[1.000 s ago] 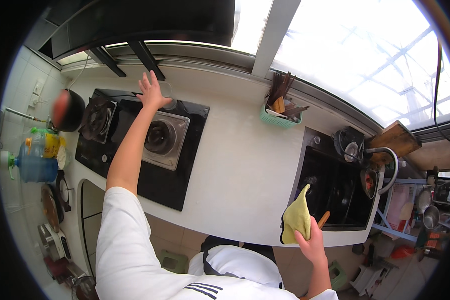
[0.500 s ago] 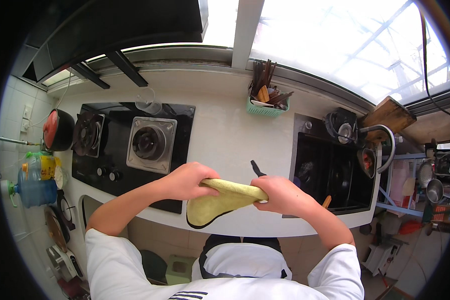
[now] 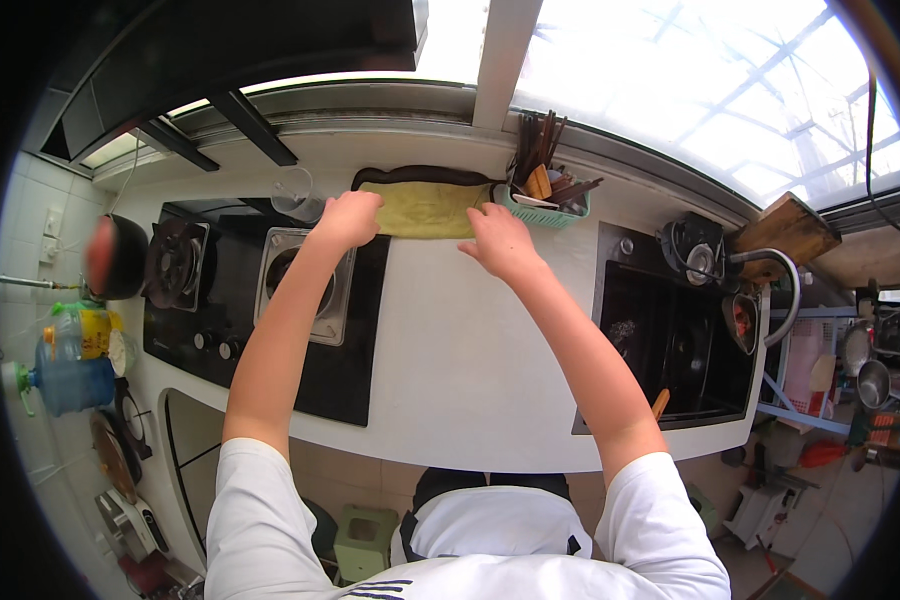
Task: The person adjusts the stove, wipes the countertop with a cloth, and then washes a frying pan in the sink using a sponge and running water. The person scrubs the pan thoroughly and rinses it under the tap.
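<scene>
A yellow-green cloth (image 3: 425, 208) with a dark border is spread along the back of the white counter. My left hand (image 3: 352, 220) grips its left edge, beside the hob. At the opposite edge, my right hand (image 3: 502, 238) has its fingers on the cloth, close to the green utensil basket (image 3: 542, 214). Both arms reach far forward over the counter. The fingertips of each hand are partly hidden by the hands themselves.
A black gas hob (image 3: 345, 385) lies to the left, with a clear glass (image 3: 296, 200) on its back edge. The basket holds chopsticks and other utensils. To the right are a dark sink (image 3: 710, 350), a curved tap (image 3: 788, 290) and a wooden cutting board (image 3: 785, 235).
Both hands have moved forward with the cloth, from the counter's front edge to its back. The cloth, previously folded over in the air, is now spread out. A small black object is no longer seen mid-counter.
</scene>
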